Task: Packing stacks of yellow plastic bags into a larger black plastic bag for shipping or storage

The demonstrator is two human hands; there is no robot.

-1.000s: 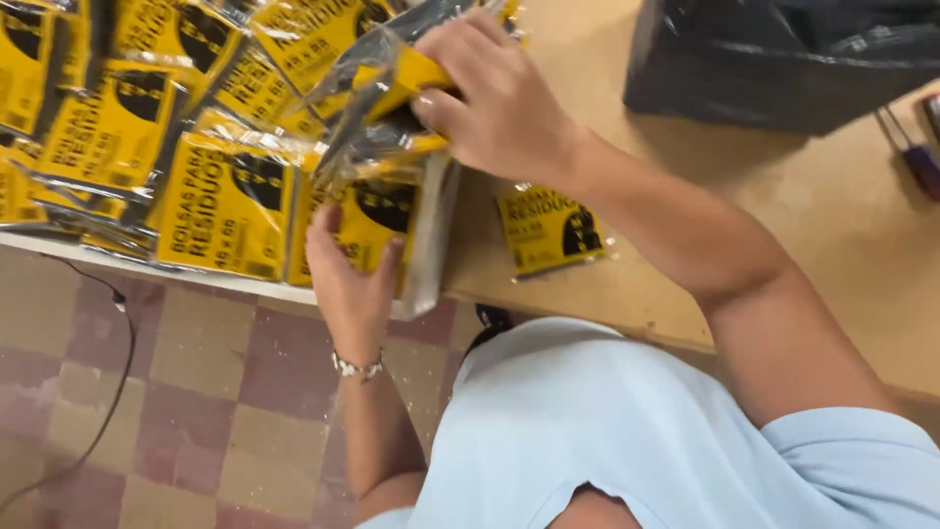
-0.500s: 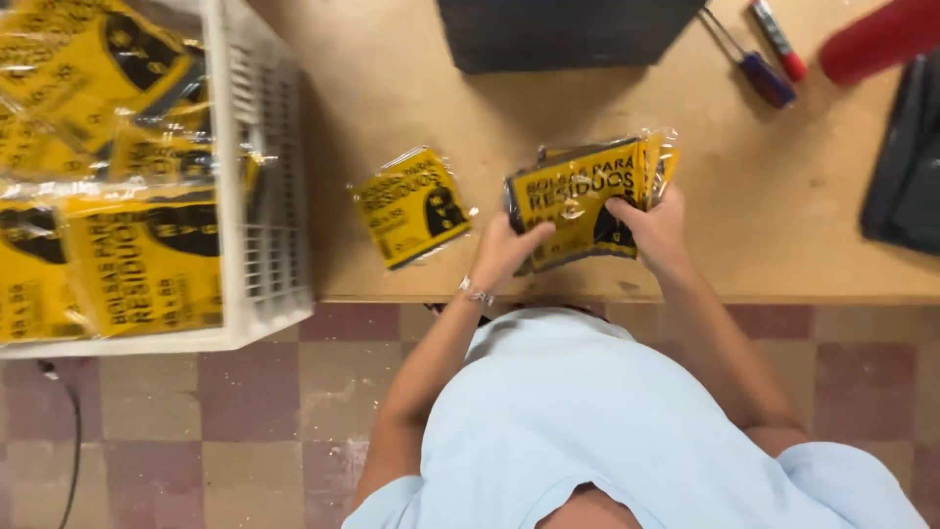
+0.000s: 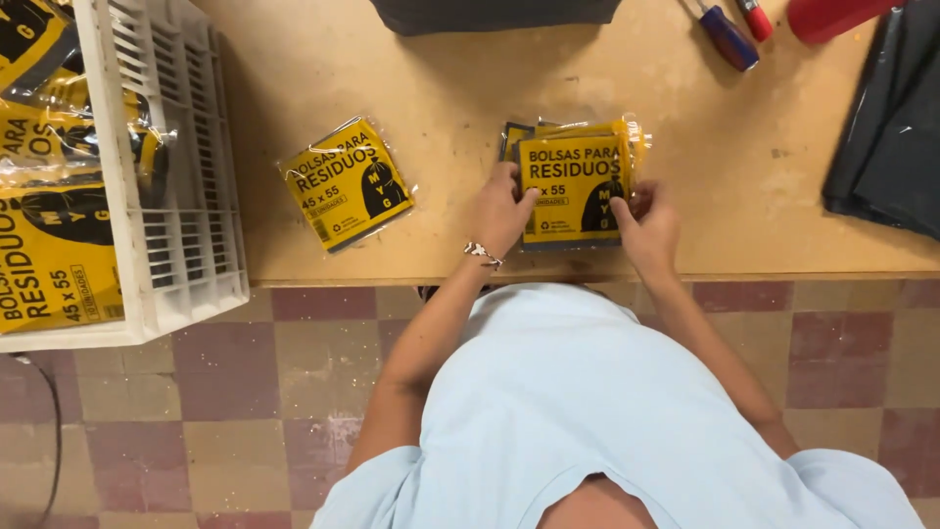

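Observation:
A small stack of yellow and black plastic packets (image 3: 576, 176) lies on the wooden table (image 3: 441, 78) near its front edge. My left hand (image 3: 501, 214), with a bracelet at the wrist, grips the stack's left side. Its right side is pinched by my right hand (image 3: 646, 223). A single packet of the same kind (image 3: 346, 183) lies flat on the table to the left, apart from both hands.
A white slatted plastic crate (image 3: 176, 196) full of the same yellow packets stands at the left. Dark plastic sheets (image 3: 886, 127) lie at the right and back of the table. Screwdrivers (image 3: 729, 37) and a red object (image 3: 832, 15) lie at the back right. Checked floor tiles below.
Both hands left the crate with several packets and brought them right to the table's front edge, where they now rest flat. The view shifted right with them.

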